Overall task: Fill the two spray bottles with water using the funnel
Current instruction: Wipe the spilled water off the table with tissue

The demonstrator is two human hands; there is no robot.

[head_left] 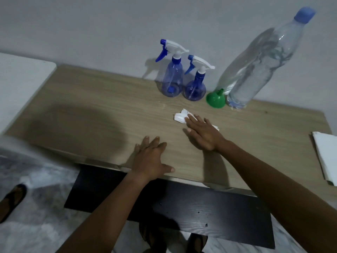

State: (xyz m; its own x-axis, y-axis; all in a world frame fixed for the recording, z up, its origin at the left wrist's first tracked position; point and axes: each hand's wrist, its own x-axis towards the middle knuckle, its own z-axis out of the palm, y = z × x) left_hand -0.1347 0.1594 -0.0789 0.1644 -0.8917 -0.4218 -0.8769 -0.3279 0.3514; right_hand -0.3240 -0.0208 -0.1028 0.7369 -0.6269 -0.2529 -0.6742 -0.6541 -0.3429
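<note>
Against the wall on the pale wood-grain table (94,114) stand the two translucent blue spray bottles, the taller one (172,75) just beside the shorter one (196,84), white trigger heads on. Next comes the small green plastic funnel (216,99), spout pointing up, touching the big clear water bottle with a blue cap (264,66).

In front of them, the right hand (202,132) lies flat, fingers straight, pressing a crumpled white tissue (180,116). The left hand (151,159) rests flat near the table's front edge, holding nothing. A stack of white paper (326,157) sits far right, and a black board (182,207) juts out below.
</note>
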